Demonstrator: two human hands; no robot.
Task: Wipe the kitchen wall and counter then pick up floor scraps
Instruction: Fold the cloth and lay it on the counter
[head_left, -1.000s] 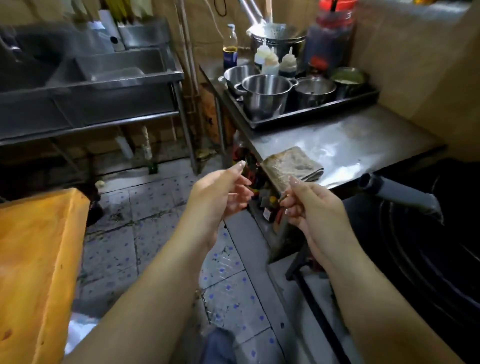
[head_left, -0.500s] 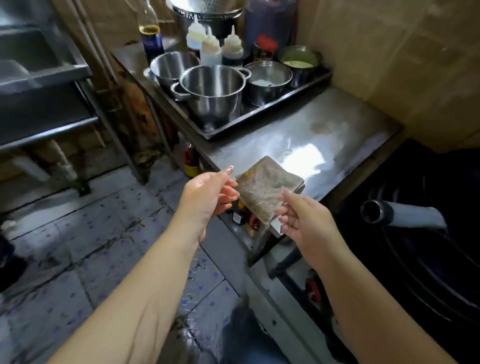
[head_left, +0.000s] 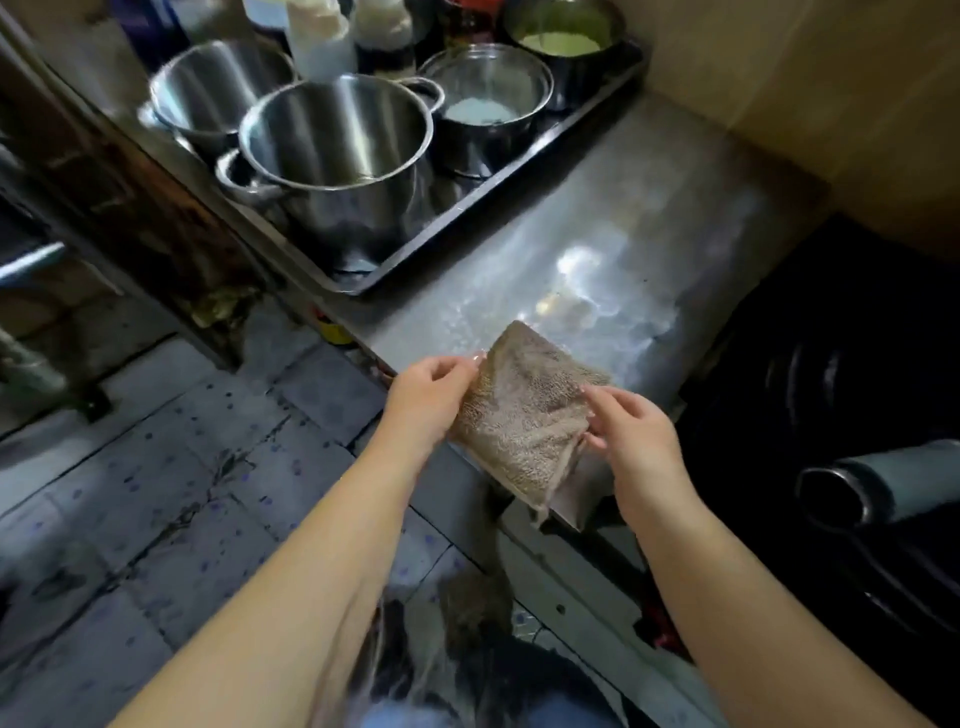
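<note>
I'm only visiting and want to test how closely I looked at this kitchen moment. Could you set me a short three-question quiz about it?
1. True or false: both hands are touching the brown cloth.
2. Where does the cloth lie? A) inside the big steel pot; B) at the near edge of the steel counter; C) on the tiled floor.
3. Fill in: the pots stand together in a dark ____ at the back of the counter.

Key:
1. True: the left hand pinches its left edge, and the right hand grips its right side.
2. B
3. tray
</note>
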